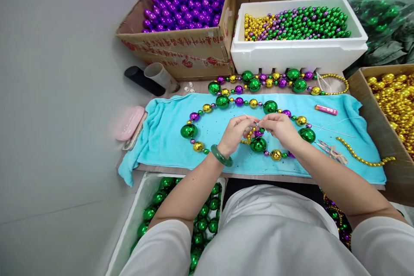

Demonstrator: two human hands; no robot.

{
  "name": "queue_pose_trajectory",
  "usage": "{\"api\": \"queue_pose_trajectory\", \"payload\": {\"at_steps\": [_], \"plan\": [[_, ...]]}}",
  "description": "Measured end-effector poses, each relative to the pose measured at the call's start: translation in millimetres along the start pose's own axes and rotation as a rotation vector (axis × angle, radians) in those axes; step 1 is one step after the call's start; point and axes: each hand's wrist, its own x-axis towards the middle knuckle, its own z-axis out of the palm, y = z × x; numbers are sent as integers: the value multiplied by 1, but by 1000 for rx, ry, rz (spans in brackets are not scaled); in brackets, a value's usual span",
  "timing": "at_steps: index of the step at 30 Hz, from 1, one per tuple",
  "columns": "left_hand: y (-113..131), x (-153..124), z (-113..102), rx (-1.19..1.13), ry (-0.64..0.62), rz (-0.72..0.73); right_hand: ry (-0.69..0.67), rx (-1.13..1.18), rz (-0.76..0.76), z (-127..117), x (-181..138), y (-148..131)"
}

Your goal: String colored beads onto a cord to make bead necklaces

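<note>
A bead garland (222, 101) of green, gold and purple balls lies in a loop on a turquoise towel (168, 125). Both hands meet at its near side, over a large green ball. My left hand (237, 131), with a green bangle at the wrist, is closed in a pinch on thin white string, small gold beads hanging by its fingers. Closed beside it, my right hand (278, 127) pinches the same string, fingertips nearly touching the left ones. The exact knot or crossing of the string is hidden between the fingers.
Scissors (333, 152), a pink lighter (326, 110) and a gold bead strand (362, 158) lie at right. A finished-looking garland (255, 85) lies behind. Boxes of purple (181, 58), mixed (297, 54) and gold beads (362, 95) surround the towel; a green-ball box (126, 241) stands below left.
</note>
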Motion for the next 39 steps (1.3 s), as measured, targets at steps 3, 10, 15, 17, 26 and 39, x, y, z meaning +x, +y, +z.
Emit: {"api": "queue_pose_trajectory", "payload": {"at_steps": [3,10,15,17,26,39], "plan": [[-3,-1,1,13,26,53,-21,29,35,0,0,-1],[-4,5,0,-50,42,4,158,-708,-493,-1,-5,20],[-3,11,-7,-108,-45,-105,99,-1003,-719,-4,-9,26],[-3,11,-9,-61,-58,-78,56,-943,-654,-4,-7,21],[-4,1,-26,583,-195,586,-289,-81,172,-17,13,-5],[-28,4,-17,989,100,917,-221,14,205,-17,16,-3]]}}
